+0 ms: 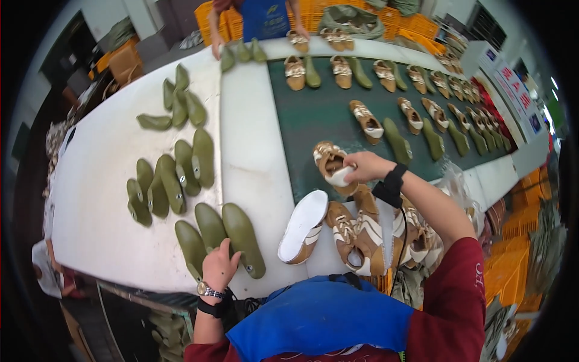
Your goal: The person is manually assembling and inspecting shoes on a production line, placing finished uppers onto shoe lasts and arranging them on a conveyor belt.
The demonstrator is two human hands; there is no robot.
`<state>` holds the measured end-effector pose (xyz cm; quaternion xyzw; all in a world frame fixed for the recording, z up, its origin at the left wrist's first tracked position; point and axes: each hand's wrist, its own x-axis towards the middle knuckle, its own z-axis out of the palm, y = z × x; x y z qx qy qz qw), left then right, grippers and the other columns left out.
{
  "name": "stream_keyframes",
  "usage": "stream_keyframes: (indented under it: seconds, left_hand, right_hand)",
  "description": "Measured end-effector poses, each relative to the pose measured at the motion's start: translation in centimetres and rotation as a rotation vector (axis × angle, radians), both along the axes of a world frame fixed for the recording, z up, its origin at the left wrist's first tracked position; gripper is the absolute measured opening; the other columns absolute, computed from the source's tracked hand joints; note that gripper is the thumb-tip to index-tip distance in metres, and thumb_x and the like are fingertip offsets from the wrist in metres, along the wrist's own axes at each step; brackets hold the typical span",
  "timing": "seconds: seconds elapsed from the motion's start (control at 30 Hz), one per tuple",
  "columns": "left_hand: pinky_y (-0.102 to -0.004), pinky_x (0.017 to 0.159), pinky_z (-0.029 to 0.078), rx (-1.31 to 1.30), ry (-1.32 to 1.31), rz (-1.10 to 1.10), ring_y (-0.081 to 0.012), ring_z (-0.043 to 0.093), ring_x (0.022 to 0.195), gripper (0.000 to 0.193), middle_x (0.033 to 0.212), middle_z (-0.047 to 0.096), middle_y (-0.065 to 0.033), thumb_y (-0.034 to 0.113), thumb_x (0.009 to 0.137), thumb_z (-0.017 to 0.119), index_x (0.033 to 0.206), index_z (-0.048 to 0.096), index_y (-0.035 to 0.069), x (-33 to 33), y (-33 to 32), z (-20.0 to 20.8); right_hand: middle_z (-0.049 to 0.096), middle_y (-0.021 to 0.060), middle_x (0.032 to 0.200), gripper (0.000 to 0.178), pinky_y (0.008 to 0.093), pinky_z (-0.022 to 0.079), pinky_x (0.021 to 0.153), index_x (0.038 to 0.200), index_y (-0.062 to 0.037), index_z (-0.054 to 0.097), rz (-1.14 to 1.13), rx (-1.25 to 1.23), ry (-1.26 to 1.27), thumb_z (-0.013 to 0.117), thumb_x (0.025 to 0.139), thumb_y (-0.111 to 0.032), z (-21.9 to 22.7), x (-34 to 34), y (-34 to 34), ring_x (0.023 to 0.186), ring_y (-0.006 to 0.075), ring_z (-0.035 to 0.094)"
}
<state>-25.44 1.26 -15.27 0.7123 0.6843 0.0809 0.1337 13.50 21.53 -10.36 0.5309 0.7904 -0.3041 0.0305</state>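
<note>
My right hand (366, 167) grips a tan and white shoe (330, 161) by its heel, at the near edge of the dark green belt. On the white table, my left hand (219, 265) closes over the heel end of a green shoe last (209, 224); its lower fingers are partly hidden. One green last (190, 246) lies to the left of it, and another (243, 238) to the right. Between my hands a shoe with a white sole (303, 226) rests tilted, sole showing. Several tan shoes (359, 232) are bunched beside it, close to my apron.
More green lasts (170, 175) lie in groups on the white table (108, 199). Shoes and lasts stand in rows along the green belt (313, 127). Across the table, a person in a blue apron (265, 21) has one hand near lasts. Orange crates (512, 241) are stacked at right.
</note>
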Motion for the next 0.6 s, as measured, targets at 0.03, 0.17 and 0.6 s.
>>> stream_keyframes:
  seconds: [0.03,0.17,0.6]
  left_hand:
    - [-0.0422,0.054,0.047,-0.027,0.001,0.034,-0.0348,0.059,0.061,0.043,0.067,0.06,-0.0184,0.03,0.077,0.064,0.107,0.052,0.002,-0.2,-0.8,-0.8]
    - [-0.0456,0.053,0.047,-0.14,-0.22,0.123,-0.0392,0.058,0.058,0.065,0.062,0.059,-0.0216,0.041,0.075,0.065,0.119,0.042,-0.001,0.6,-2.7,-4.0]
    - [-0.035,0.082,0.047,-0.306,-0.889,0.448,-0.0327,0.057,0.099,0.089,0.114,0.053,-0.022,0.016,0.07,0.063,0.137,0.006,-0.002,1.2,-0.2,-8.8]
  right_hand:
    - [0.062,0.0128,0.083,0.039,0.0321,0.049,0.062,0.097,-0.0033,0.058,-0.131,-0.15,0.04,0.068,0.068,-0.027,-0.3,-1.2,1.4,0.063,0.0219,0.063]
    - [0.063,0.0148,0.084,0.034,0.034,0.049,0.068,0.098,-0.0052,0.058,-0.222,0.107,0.108,0.068,0.069,-0.021,-6.9,-2.9,6.7,0.074,0.0255,0.063]
    - [0.062,0.0171,0.101,0.034,0.0358,0.046,0.083,0.105,-0.004,0.061,0.341,-0.285,0.273,0.059,0.077,-0.022,-6.0,-13.4,-0.1,0.096,0.0285,0.059]
